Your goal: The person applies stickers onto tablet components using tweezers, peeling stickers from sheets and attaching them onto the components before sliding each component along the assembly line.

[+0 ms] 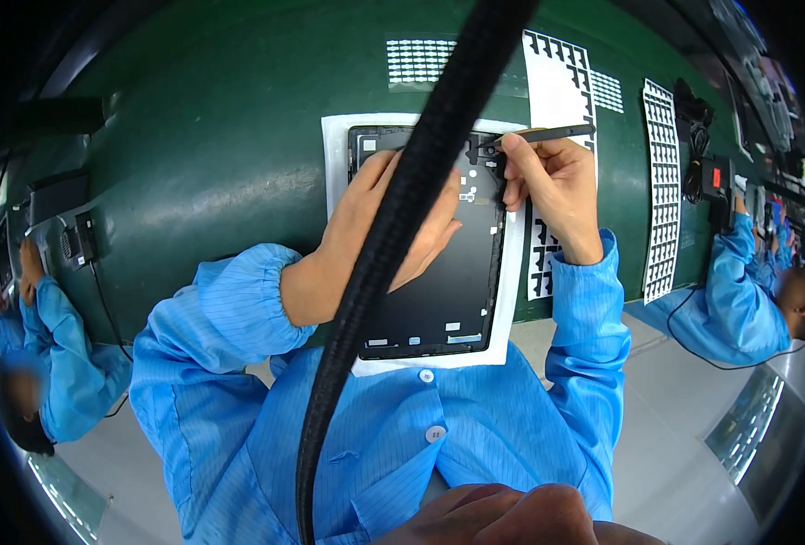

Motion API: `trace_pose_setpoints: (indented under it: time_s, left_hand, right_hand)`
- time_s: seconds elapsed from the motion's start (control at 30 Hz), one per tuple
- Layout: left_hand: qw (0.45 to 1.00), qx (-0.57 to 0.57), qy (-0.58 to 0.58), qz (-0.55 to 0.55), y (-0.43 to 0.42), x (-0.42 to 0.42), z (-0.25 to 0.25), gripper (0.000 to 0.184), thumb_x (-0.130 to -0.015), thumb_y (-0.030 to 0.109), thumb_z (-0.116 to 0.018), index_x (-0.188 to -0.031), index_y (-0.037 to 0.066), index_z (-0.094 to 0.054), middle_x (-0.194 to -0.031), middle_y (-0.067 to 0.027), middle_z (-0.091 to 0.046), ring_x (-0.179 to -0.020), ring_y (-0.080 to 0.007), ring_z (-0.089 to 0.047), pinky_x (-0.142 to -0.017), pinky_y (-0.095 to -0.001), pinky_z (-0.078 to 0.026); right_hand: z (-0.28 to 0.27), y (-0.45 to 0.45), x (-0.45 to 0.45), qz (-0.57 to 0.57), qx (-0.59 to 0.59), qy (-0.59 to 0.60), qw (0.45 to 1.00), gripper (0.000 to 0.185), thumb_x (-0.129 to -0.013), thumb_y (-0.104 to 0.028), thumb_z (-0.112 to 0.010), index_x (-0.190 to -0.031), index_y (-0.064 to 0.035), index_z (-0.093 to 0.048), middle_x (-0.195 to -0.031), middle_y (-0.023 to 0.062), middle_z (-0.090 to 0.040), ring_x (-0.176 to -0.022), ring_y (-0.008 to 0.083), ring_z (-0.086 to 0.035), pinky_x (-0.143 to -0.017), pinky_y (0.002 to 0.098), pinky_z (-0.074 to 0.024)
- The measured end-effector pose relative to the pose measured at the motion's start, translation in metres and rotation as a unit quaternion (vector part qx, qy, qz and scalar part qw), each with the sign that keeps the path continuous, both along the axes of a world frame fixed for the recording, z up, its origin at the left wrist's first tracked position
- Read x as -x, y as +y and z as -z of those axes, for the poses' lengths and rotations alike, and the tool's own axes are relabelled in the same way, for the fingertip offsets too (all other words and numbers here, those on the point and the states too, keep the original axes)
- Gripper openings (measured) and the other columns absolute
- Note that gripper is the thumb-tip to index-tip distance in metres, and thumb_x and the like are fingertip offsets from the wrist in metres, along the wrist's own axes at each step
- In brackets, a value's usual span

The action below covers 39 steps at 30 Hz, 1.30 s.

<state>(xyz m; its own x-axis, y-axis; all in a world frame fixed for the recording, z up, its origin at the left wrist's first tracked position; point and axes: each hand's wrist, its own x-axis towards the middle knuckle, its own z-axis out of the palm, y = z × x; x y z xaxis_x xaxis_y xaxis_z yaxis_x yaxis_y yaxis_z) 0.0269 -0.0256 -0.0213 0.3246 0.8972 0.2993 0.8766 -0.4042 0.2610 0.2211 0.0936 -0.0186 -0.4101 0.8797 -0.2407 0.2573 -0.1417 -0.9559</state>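
A black tablet housing [439, 304] lies on a white foam sheet [509, 300] before me, with small white stickers and cutouts on its inner face. My left hand [355, 218] lies over its upper left part, fingers stretched across the surface; a dark strap hides some of them. At the housing's upper right corner, my right hand [561, 186] pinches black tweezers [552, 133]. Their tip points left, at a black piece [473, 150] near the top edge. Whether the tip touches that piece I cannot tell.
A braided black strap [411, 182] crosses the view diagonally. Sticker sheets with black shapes [662, 191] and small white labels [418, 60] lie on the green table [212, 173]. Cables and a black box [716, 182] are at right. Co-workers in blue sleeves sit on both sides.
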Motion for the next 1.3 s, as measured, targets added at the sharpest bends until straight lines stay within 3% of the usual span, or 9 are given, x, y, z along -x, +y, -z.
trace_pose_setpoints:
  time_s: [0.47, 1.0, 1.3]
  left_hand:
    - [1.0, -0.004, 0.028, -0.003, 0.0, -0.001, -0.001, 0.044, -0.08, 0.027, -0.075, -0.114, -0.001, -0.069, -0.122, -0.0193, -0.059, -0.112, -0.0312, -0.056, -0.091, -0.0402, -0.048]
    - [1.0, -0.01, 0.017, -0.005, 0.013, 0.0, -0.003, 0.055, -0.077, 0.031, -0.074, -0.124, 0.005, -0.065, -0.119, -0.0148, -0.057, -0.108, -0.0299, -0.052, -0.088, -0.0402, -0.044]
    - [1.0, -0.011, 0.021, -0.014, 0.014, -0.005, -0.007, 0.055, -0.076, 0.032, -0.075, -0.122, 0.004, -0.066, -0.115, -0.0142, -0.057, -0.103, -0.0281, -0.052, -0.085, -0.0386, -0.044]
  right_hand:
    - [0.001, -0.002, 0.001, 0.004, -0.007, -0.006, 1.0, 0.034, -0.094, -0.022, -0.071, -0.081, 0.0088, -0.065, -0.061, 0.0086, -0.063, -0.046, 0.0115, -0.06, -0.04, 0.0228, -0.0477]
    - [0.002, -0.002, 0.0, 0.002, 0.001, -0.012, 1.0, 0.033, -0.094, -0.022, -0.071, -0.085, 0.0095, -0.064, -0.063, 0.0084, -0.064, -0.048, 0.0111, -0.061, -0.042, 0.0228, -0.0481]
    - [-0.001, -0.003, 0.001, 0.083, -0.081, 0.035, 0.993, 0.029, -0.095, -0.019, -0.07, -0.085, 0.0078, -0.065, -0.062, 0.0084, -0.063, -0.047, 0.0121, -0.06, -0.042, 0.0235, -0.0479]
